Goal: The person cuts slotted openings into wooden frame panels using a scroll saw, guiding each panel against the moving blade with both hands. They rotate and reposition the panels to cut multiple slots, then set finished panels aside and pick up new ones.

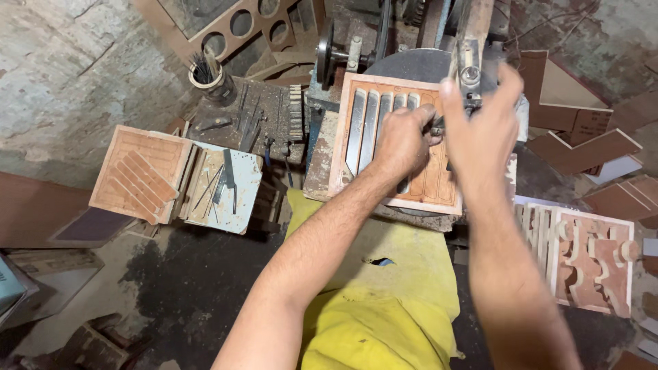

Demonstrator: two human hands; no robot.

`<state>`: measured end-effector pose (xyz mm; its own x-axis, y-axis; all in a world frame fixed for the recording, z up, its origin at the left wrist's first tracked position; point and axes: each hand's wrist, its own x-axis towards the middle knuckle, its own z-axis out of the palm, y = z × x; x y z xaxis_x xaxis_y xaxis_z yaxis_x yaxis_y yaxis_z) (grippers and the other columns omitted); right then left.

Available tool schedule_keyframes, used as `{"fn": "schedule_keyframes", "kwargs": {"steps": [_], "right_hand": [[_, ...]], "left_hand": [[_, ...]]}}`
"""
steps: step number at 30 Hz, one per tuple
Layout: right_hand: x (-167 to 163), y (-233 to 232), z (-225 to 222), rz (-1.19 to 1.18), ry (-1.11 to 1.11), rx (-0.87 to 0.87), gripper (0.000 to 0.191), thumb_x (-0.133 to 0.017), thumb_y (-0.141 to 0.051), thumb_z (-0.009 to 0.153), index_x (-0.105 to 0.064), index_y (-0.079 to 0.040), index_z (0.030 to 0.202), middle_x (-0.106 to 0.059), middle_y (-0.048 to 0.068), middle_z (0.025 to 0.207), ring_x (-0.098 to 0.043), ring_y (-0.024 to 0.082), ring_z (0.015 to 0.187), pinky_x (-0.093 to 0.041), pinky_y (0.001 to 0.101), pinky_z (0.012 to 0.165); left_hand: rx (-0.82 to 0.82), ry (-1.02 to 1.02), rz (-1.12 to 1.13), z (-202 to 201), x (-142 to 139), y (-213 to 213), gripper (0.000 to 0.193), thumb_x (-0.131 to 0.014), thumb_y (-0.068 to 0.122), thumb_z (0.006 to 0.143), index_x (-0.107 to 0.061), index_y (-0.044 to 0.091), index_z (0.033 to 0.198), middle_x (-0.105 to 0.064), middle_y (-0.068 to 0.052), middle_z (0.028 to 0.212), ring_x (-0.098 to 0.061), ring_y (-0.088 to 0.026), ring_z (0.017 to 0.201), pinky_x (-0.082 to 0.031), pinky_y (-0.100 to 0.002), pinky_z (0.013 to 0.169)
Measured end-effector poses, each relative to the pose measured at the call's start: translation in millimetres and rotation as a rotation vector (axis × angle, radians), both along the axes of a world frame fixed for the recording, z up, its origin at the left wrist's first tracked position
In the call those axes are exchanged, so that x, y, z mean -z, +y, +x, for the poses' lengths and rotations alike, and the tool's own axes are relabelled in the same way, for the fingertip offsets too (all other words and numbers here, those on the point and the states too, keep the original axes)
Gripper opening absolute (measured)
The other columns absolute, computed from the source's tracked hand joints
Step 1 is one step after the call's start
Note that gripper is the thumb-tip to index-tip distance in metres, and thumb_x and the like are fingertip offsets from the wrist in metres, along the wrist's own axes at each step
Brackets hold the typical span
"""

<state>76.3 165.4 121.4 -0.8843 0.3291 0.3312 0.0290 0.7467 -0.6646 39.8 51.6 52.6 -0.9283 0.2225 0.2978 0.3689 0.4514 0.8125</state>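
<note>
- My left hand [403,140] rests on the rectangular reddish-brown wooden panel with long cut slots [384,147], fingers curled in tight near the machine's arm; whether they pinch something small there, I cannot tell.
- My right hand [480,127] is raised above the panel's right edge, blurred, fingers spread and up against the grey metal saw arm [467,62]; I cannot tell whether it grips anything.
- The slotted panel lies flat on the round dark machine table [411,65], straight ahead of me, with several slots cut through on its left half and grooves marked on its right.
- Yellow cloth [384,294] covers my lap below the panel.
- To my left, a square grooved wooden panel [140,171] leans on a pale blue board holding thin blades [229,181], with a cup of thin rods [205,72] behind.
- To my right lies a white-edged panel with curved cut-outs [593,264].
</note>
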Motion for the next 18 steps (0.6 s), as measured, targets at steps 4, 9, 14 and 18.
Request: {"fn": "schedule_keyframes", "kwargs": {"steps": [4, 9, 14, 18], "right_hand": [[33, -27, 51, -0.151, 0.289, -0.144, 0.065, -0.083, -0.019, 0.101, -0.041, 0.002, 0.146, -0.070, 0.013, 0.100, -0.071, 0.018, 0.089, -0.058, 0.0334, 0.079], [18, -10, 36, 0.435, 0.560, -0.217, 0.037, -0.083, -0.011, 0.098, -0.061, -0.002, 0.126, -0.068, 0.017, 0.103, -0.066, 0.029, 0.082, -0.054, 0.0392, 0.071], [-43, 18, -19, 0.613, 0.550, -0.333, 0.015, -0.071, -0.011, 0.094, -0.070, -0.001, 0.105, -0.059, 0.015, 0.091, -0.056, 0.037, 0.080, -0.041, 0.0512, 0.076], [-62, 32, -92, 0.447, 0.366, -0.392, 0.027, -0.064, -0.005, 0.092, -0.068, 0.001, 0.118, -0.066, 0.020, 0.109, -0.063, 0.045, 0.105, -0.048, 0.0528, 0.096]], "left_hand": [[0.097, -0.070, -0.055, -5, -4, -9, 0.022, -0.084, 0.017, 0.081, -0.072, 0.012, 0.097, -0.068, -0.014, 0.081, -0.063, -0.031, 0.086, -0.048, -0.048, 0.080], [0.200, 0.186, -0.117, -17, 0, -20, 0.046, -0.084, 0.027, 0.077, -0.071, 0.021, 0.120, -0.075, -0.001, 0.122, -0.061, -0.029, 0.120, -0.042, -0.057, 0.105], [0.185, 0.102, -0.511, -38, 5, -29, 0.062, -0.074, 0.043, 0.089, -0.055, 0.026, 0.145, -0.045, -0.005, 0.157, -0.030, -0.041, 0.149, -0.017, -0.073, 0.118], [0.263, 0.015, -0.629, -53, 8, -24, 0.058, -0.062, 0.050, 0.097, -0.050, 0.031, 0.150, -0.037, -0.001, 0.163, -0.017, -0.042, 0.154, -0.008, -0.074, 0.119]]}}
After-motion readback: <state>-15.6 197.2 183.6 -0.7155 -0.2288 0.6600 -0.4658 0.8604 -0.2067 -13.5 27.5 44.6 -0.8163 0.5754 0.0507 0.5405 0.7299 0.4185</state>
